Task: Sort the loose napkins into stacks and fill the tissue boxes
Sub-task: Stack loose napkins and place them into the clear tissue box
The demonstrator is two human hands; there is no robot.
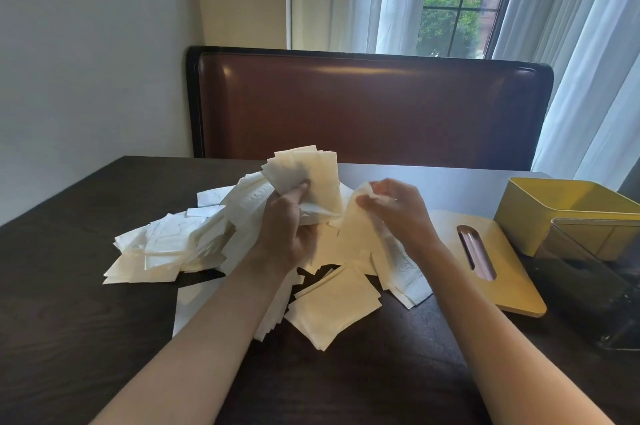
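— White napkins, how many?
— Too many to count: one heap (194,237) on the dark table (69,303). Left hand (291,227) grips a bunch (304,175); right hand (398,206) pinches one napkin (356,227).
— Boxes?
— One yellow box (540,210), one lid (498,265), right of the heap. Brown bench (367,106), curtained window (453,9) behind.

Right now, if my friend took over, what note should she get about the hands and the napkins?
Left hand grips a fanned bunch of white paper napkins. Right hand pinches one white napkin. A loose heap of white napkins covers the dark wooden table. The yellow tissue box stands open; its yellow slotted lid lies flat beside it. Left: stack, fill boxes.
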